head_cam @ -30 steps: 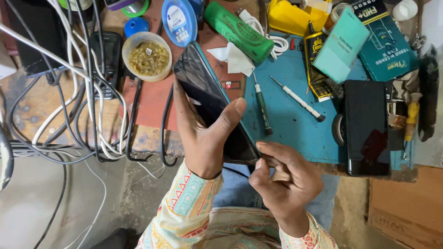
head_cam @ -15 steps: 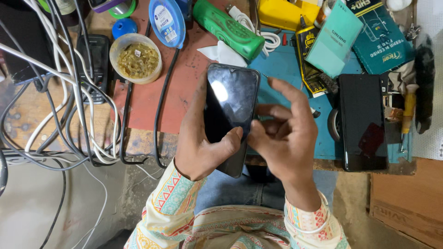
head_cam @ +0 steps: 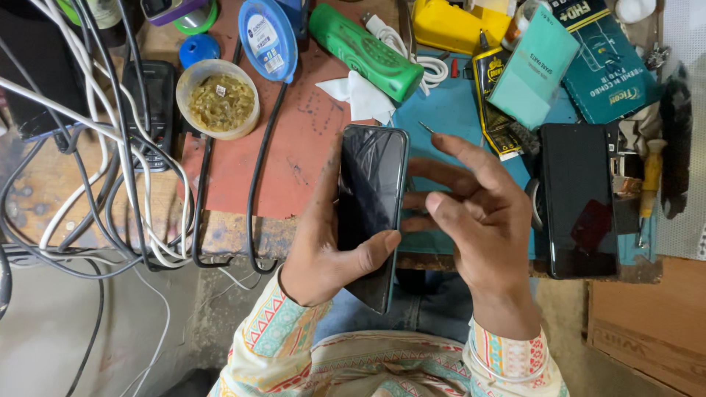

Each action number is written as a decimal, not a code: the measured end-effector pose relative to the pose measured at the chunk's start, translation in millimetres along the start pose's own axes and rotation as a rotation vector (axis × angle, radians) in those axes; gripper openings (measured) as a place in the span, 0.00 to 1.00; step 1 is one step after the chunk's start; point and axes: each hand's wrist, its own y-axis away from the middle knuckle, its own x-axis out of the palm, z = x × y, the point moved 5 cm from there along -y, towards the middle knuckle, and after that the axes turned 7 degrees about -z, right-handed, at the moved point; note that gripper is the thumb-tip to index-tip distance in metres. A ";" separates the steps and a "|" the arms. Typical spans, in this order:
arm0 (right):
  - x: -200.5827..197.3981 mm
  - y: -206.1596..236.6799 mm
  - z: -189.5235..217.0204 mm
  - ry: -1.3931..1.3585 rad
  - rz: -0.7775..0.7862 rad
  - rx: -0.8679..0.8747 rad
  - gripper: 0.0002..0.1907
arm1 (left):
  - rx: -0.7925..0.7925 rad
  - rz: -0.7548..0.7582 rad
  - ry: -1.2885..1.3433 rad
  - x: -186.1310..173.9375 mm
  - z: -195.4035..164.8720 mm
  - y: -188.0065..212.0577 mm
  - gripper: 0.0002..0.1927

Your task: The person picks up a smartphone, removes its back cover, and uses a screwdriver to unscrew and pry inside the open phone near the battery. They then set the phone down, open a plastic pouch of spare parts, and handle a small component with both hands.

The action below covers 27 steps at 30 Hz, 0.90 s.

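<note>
My left hand (head_cam: 323,254) grips a dark smartphone (head_cam: 370,198) upright above the front edge of the workbench, its black screen facing me and my thumb lying across its lower part. My right hand (head_cam: 482,220) hovers at the phone's right edge with the fingers spread, the fingertips touching or nearly touching its side. It holds nothing that I can see. Both sleeves carry a colourful pattern.
A second black phone (head_cam: 579,198) lies on the blue mat (head_cam: 448,117) at the right. Behind are a green cylinder (head_cam: 365,51), a teal box (head_cam: 533,66), a tub of small parts (head_cam: 218,99), a blue lid (head_cam: 268,38). Cables (head_cam: 110,184) hang at left.
The phone went from tilted with its edge toward me to upright, screen facing me. My right hand came up from below the bench edge to the phone's right side and spread its fingers.
</note>
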 end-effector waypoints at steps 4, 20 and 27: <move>12.9 9.2 5.4 -0.112 0.122 0.005 0.33 | -0.081 -0.003 0.125 -0.8 -3.0 3.1 0.62; 11.7 6.4 -4.7 0.060 0.056 -0.007 0.36 | 0.119 -0.026 -0.279 4.0 -13.5 0.4 0.58; 14.2 1.0 -4.1 0.079 0.078 -0.112 0.37 | 0.056 -0.041 -0.288 4.0 -10.6 1.3 0.60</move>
